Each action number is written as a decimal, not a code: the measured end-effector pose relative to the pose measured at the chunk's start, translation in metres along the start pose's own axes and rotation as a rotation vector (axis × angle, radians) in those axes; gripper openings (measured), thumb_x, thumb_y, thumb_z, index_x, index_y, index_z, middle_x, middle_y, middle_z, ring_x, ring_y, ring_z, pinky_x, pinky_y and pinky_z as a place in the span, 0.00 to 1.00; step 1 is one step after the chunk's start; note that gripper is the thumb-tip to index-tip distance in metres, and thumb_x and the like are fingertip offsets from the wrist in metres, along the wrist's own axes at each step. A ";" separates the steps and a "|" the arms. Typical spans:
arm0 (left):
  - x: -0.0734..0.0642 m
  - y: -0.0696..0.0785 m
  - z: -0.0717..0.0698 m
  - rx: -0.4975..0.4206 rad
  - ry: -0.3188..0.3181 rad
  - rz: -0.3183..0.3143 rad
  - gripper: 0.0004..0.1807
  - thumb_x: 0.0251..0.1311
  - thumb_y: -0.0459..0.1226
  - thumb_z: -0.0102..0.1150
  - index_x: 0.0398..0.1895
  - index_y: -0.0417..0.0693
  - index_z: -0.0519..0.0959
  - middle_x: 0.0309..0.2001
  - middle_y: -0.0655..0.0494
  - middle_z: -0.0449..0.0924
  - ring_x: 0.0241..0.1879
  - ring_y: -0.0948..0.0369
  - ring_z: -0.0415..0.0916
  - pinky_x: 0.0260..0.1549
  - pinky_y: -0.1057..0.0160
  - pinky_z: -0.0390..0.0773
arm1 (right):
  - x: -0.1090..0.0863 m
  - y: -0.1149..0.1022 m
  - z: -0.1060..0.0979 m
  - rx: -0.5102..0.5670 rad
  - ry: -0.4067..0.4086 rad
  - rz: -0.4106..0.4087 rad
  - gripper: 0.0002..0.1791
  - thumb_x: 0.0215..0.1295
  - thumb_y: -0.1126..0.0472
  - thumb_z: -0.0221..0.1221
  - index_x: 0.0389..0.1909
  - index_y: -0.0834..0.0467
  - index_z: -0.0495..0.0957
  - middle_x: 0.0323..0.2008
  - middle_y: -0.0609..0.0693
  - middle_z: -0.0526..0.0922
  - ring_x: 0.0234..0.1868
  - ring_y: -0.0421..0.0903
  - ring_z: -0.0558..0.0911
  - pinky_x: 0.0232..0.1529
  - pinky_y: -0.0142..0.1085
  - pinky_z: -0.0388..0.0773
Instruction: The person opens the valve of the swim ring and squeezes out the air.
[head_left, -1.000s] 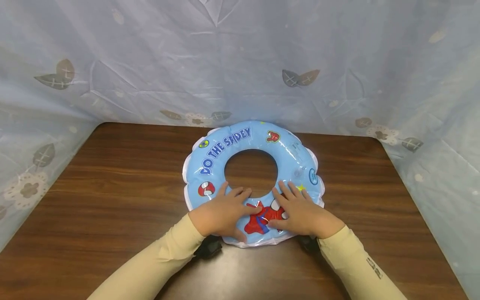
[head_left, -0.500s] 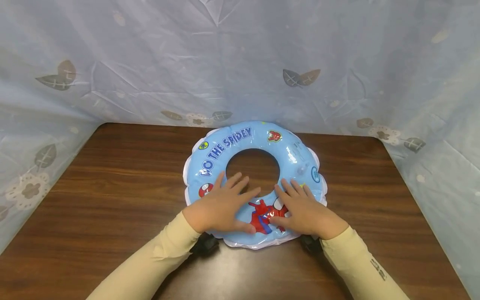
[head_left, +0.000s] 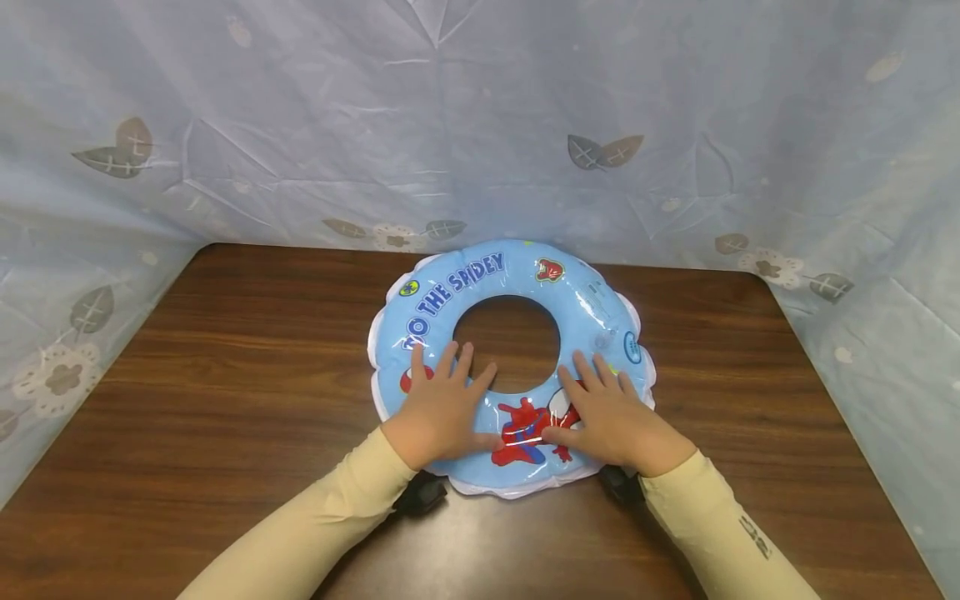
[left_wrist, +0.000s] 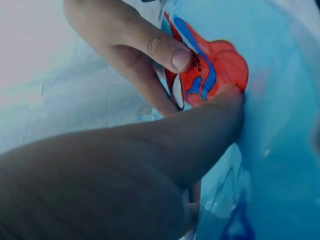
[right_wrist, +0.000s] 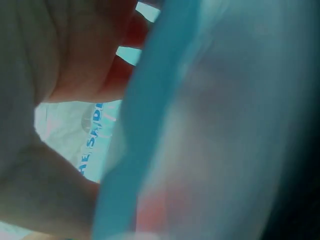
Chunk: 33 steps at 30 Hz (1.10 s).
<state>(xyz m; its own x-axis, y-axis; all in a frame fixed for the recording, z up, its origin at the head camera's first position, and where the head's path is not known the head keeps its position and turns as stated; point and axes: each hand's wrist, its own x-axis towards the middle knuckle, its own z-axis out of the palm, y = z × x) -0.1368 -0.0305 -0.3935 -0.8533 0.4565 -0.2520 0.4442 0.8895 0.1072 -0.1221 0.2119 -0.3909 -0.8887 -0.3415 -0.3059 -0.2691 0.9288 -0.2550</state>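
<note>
Left hand (head_left: pixel 442 408) and right hand (head_left: pixel 617 421), each grip spread wide, rest on the near half of the swim ring (head_left: pixel 513 275), seemingly steadying it.

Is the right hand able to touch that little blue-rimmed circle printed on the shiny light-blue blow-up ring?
Probably yes. The bare right hand rests on the shiny light-blue blow-up ring, and the little blue-rimmed circle shows uncovered close to it, with nothing between them in the head view.

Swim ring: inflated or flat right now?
Inflated: the ring bulges in a rounded tube, with light glinting off its curved top. How firm, I cannot tell.
</note>
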 end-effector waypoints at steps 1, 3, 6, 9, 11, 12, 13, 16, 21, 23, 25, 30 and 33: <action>0.000 0.000 0.000 0.002 0.000 0.000 0.55 0.52 0.68 0.67 0.81 0.57 0.61 0.81 0.41 0.53 0.81 0.39 0.44 0.71 0.25 0.36 | 0.001 0.000 0.000 0.003 -0.002 0.001 0.54 0.63 0.35 0.64 0.80 0.62 0.58 0.80 0.68 0.51 0.79 0.72 0.48 0.71 0.73 0.48; 0.001 0.000 0.000 0.013 -0.001 0.003 0.55 0.52 0.68 0.67 0.81 0.57 0.62 0.81 0.41 0.53 0.81 0.39 0.44 0.71 0.24 0.36 | 0.002 0.000 0.001 0.006 0.000 -0.001 0.54 0.62 0.36 0.65 0.80 0.63 0.58 0.80 0.68 0.51 0.79 0.72 0.48 0.71 0.73 0.48; 0.002 0.000 0.000 0.018 -0.004 0.004 0.54 0.53 0.68 0.67 0.81 0.56 0.63 0.81 0.41 0.53 0.80 0.39 0.44 0.71 0.24 0.36 | 0.004 0.001 0.004 0.006 -0.004 -0.003 0.54 0.62 0.37 0.66 0.80 0.63 0.57 0.80 0.68 0.50 0.79 0.72 0.47 0.71 0.73 0.48; 0.002 0.000 -0.001 0.021 -0.008 0.003 0.54 0.53 0.68 0.67 0.80 0.57 0.63 0.81 0.41 0.54 0.80 0.39 0.45 0.71 0.24 0.37 | 0.005 0.001 0.006 -0.013 -0.022 -0.008 0.54 0.63 0.37 0.65 0.80 0.64 0.56 0.81 0.69 0.48 0.79 0.73 0.45 0.72 0.73 0.46; 0.002 0.000 -0.001 0.021 -0.009 0.005 0.53 0.53 0.67 0.67 0.80 0.56 0.64 0.81 0.42 0.55 0.80 0.39 0.45 0.71 0.24 0.38 | 0.005 0.002 0.007 -0.028 -0.039 -0.005 0.54 0.65 0.37 0.63 0.80 0.64 0.54 0.81 0.68 0.46 0.80 0.73 0.44 0.73 0.72 0.45; 0.001 0.000 -0.001 0.025 -0.013 0.005 0.53 0.53 0.67 0.67 0.80 0.57 0.64 0.81 0.42 0.55 0.80 0.39 0.45 0.71 0.24 0.38 | 0.005 0.002 0.007 -0.034 -0.045 -0.004 0.54 0.65 0.36 0.62 0.81 0.64 0.54 0.81 0.68 0.46 0.80 0.73 0.44 0.73 0.72 0.45; 0.001 0.000 -0.001 0.027 -0.016 0.006 0.53 0.54 0.67 0.67 0.80 0.57 0.64 0.80 0.42 0.56 0.80 0.39 0.45 0.71 0.24 0.38 | 0.005 0.002 0.007 -0.040 -0.049 -0.004 0.54 0.66 0.36 0.62 0.81 0.64 0.53 0.81 0.68 0.46 0.80 0.73 0.44 0.73 0.72 0.44; 0.001 0.000 -0.001 0.030 -0.022 0.009 0.52 0.54 0.67 0.66 0.80 0.57 0.64 0.80 0.43 0.57 0.80 0.39 0.46 0.71 0.24 0.39 | 0.004 0.002 0.008 -0.040 -0.050 0.001 0.53 0.66 0.35 0.60 0.81 0.63 0.54 0.81 0.68 0.46 0.80 0.73 0.44 0.73 0.72 0.45; 0.000 0.000 -0.001 0.029 -0.035 0.003 0.52 0.55 0.68 0.66 0.80 0.57 0.64 0.80 0.43 0.57 0.80 0.40 0.45 0.71 0.24 0.38 | 0.003 0.001 0.007 -0.020 -0.054 0.001 0.53 0.67 0.35 0.60 0.81 0.62 0.53 0.81 0.68 0.46 0.80 0.73 0.44 0.73 0.72 0.44; 0.000 -0.001 -0.001 0.024 -0.036 0.000 0.52 0.55 0.68 0.65 0.80 0.58 0.63 0.80 0.43 0.57 0.80 0.40 0.45 0.71 0.24 0.38 | 0.003 0.000 0.006 -0.012 -0.056 0.000 0.53 0.67 0.35 0.60 0.81 0.62 0.53 0.81 0.68 0.46 0.80 0.72 0.44 0.73 0.72 0.44; -0.001 -0.002 -0.002 0.014 -0.034 0.002 0.52 0.55 0.68 0.65 0.80 0.58 0.63 0.80 0.43 0.57 0.80 0.40 0.45 0.71 0.25 0.39 | 0.003 0.000 0.005 -0.005 -0.057 0.003 0.53 0.66 0.35 0.60 0.81 0.62 0.54 0.81 0.67 0.46 0.80 0.72 0.45 0.73 0.72 0.44; -0.001 -0.009 -0.008 -0.004 -0.015 0.044 0.55 0.53 0.72 0.62 0.81 0.57 0.62 0.81 0.42 0.53 0.81 0.41 0.44 0.72 0.26 0.38 | 0.002 0.000 0.004 -0.007 -0.029 0.007 0.53 0.65 0.35 0.61 0.81 0.62 0.55 0.81 0.68 0.48 0.80 0.72 0.45 0.72 0.73 0.45; -0.001 -0.015 -0.016 -0.008 -0.002 0.073 0.57 0.52 0.74 0.61 0.81 0.57 0.61 0.82 0.42 0.50 0.82 0.40 0.41 0.72 0.27 0.35 | 0.001 -0.001 0.003 -0.006 0.002 0.005 0.54 0.66 0.34 0.61 0.81 0.63 0.54 0.81 0.68 0.48 0.80 0.72 0.46 0.71 0.74 0.45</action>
<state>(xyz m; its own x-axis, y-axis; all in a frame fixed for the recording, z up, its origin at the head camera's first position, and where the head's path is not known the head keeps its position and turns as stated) -0.1467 -0.0445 -0.3796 -0.8183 0.5198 -0.2454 0.5028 0.8542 0.1327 -0.1212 0.2100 -0.3938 -0.8908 -0.3365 -0.3053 -0.2669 0.9313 -0.2477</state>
